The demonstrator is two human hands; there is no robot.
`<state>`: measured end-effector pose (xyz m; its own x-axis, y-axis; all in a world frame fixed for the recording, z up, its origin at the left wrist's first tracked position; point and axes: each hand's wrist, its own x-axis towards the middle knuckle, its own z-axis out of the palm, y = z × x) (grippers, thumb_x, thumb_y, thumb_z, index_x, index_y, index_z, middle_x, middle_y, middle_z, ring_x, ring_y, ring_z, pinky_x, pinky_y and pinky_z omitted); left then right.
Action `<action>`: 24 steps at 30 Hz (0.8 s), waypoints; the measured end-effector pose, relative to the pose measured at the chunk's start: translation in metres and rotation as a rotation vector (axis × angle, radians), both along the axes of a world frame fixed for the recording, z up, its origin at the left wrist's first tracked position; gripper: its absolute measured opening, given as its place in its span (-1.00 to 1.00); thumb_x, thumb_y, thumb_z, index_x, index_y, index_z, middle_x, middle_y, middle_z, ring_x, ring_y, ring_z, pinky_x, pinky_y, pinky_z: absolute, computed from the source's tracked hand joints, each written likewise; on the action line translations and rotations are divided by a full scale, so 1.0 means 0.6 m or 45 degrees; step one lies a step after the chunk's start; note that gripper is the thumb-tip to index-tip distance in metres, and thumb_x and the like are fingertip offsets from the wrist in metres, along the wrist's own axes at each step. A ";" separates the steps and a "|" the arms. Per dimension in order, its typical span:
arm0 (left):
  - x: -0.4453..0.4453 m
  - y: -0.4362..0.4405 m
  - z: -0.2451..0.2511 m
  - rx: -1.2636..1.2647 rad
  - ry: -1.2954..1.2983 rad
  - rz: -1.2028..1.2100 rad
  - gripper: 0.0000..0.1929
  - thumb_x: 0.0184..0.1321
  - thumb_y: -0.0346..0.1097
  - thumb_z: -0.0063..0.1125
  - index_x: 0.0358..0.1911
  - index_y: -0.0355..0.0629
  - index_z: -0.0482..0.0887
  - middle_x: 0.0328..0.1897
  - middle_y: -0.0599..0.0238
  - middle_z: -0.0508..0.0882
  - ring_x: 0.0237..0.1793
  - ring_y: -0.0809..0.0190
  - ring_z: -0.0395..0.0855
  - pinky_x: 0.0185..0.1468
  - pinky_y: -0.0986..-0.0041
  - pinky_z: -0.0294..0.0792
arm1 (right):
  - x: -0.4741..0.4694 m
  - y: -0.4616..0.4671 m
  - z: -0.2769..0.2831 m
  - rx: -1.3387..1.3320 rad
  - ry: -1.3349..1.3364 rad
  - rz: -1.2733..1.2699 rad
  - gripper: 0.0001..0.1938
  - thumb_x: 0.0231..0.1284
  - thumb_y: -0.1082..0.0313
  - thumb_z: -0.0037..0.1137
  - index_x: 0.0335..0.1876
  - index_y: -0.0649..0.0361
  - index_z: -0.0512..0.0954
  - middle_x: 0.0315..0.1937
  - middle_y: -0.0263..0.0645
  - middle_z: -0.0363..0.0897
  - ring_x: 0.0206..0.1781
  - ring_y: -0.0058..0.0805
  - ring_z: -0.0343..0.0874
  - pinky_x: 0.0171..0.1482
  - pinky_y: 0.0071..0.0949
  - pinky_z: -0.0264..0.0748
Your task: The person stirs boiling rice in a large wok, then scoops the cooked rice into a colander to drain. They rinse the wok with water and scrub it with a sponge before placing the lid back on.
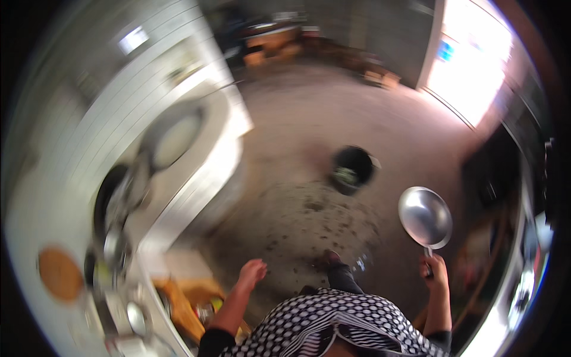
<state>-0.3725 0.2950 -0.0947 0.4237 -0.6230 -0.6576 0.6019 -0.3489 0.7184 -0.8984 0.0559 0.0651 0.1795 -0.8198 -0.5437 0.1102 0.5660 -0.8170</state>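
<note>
My right hand (434,270), at the lower right, grips the handle of a metal pan (425,217). The pan's round silvery bowl points away from me, above the floor. My left hand (253,271) hangs in the air left of my body with its fingers curled in; nothing shows in it. Between the hands, one of my feet (332,256) stands on a floor with dark wet spots. A dark bucket (353,169) with something pale green inside stands on the floor ahead.
A white tiled stove counter (192,178) runs along the left, holding a large wok (176,138) and blurred cookware. Below it is a shelf space with orange things (180,312). A round wooden board (60,274) is at far left. A bright doorway (468,67) opens at upper right.
</note>
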 end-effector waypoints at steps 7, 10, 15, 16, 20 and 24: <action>0.035 -0.006 0.066 0.115 0.011 0.566 -0.72 0.19 -0.28 0.11 -0.04 -0.16 0.48 -0.29 0.25 0.66 -0.40 0.30 0.62 -0.36 0.45 0.50 | 0.287 -0.306 0.034 -0.083 -0.101 0.403 -0.80 0.10 0.46 -0.03 -0.16 0.34 0.40 -0.49 -0.32 0.39 -0.59 -0.66 0.34 -0.62 -0.68 0.30; 0.038 0.057 0.071 0.174 0.055 0.742 -0.72 0.19 -0.26 0.11 -0.04 -0.13 0.48 -0.21 0.25 0.64 -0.37 0.30 0.61 -0.28 0.42 0.52 | 0.423 -0.359 0.064 -0.125 -0.154 0.624 -0.77 0.09 0.47 0.02 -0.14 0.36 0.39 -0.48 -0.32 0.40 -0.60 -0.68 0.34 -0.62 -0.68 0.27; 0.145 0.149 0.081 0.276 -0.008 0.992 -0.63 0.22 -0.13 0.08 0.04 -0.13 0.43 -0.09 0.20 0.58 -0.27 0.30 0.59 -0.19 0.39 0.52 | 0.673 -0.359 0.103 -0.041 -0.233 0.930 -0.82 0.09 0.53 0.00 -0.18 0.38 0.39 -0.47 -0.28 0.40 -0.60 -0.67 0.30 -0.63 -0.66 0.24; 0.172 0.168 0.085 0.270 -0.052 1.029 -0.60 0.23 -0.10 0.07 0.06 -0.13 0.42 -0.07 0.19 0.57 -0.26 0.29 0.59 -0.17 0.38 0.52 | 0.720 -0.351 0.108 -0.021 -0.257 0.988 -0.81 0.08 0.53 0.00 -0.17 0.37 0.39 -0.46 -0.28 0.40 -0.60 -0.67 0.30 -0.64 -0.66 0.23; 0.321 0.220 0.119 0.212 -0.087 1.098 -0.54 0.25 -0.05 0.07 0.11 -0.16 0.38 0.00 0.13 0.55 -0.19 0.18 0.58 -0.10 0.34 0.51 | 0.877 -0.298 0.122 -0.025 -0.281 1.103 -0.78 0.07 0.50 0.00 -0.15 0.36 0.37 -0.44 -0.29 0.41 -0.60 -0.68 0.30 -0.64 -0.68 0.23; 0.484 0.220 0.161 0.054 -0.212 1.094 -0.51 0.24 -0.04 0.10 0.12 -0.18 0.36 0.00 0.09 0.55 -0.15 0.13 0.58 -0.09 0.33 0.51 | 0.985 -0.248 0.144 -0.020 -0.267 1.136 -0.72 0.06 0.48 -0.01 -0.09 0.38 0.37 -0.43 -0.30 0.42 -0.60 -0.70 0.30 -0.64 -0.72 0.24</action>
<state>-0.0822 0.4272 0.0018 0.8278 -0.0203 -0.5607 0.5571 0.1487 0.8170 -0.3074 -0.0932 0.1514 0.8435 -0.3369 -0.4183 -0.2154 0.5013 -0.8381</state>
